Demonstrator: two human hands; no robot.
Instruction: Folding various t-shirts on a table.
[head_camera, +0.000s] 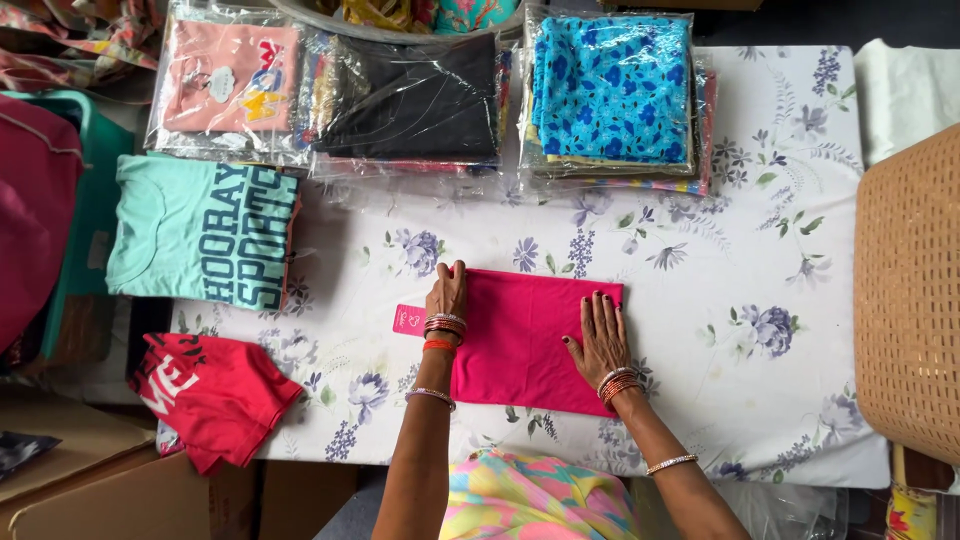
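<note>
A folded bright pink garment lies flat on the floral tablecloth near the table's front edge. My left hand presses on the garment's left edge, fingers closed together and pointing away from me. A small pink tag sticks out beside that hand. My right hand lies flat on the garment's right part, fingers spread. Both wrists wear bangles.
A mint green printed shirt and a red shirt lie at the left. Plastic-wrapped garment packs in pink, black and blue line the far edge. A woven basket stands at the right, cardboard boxes below left.
</note>
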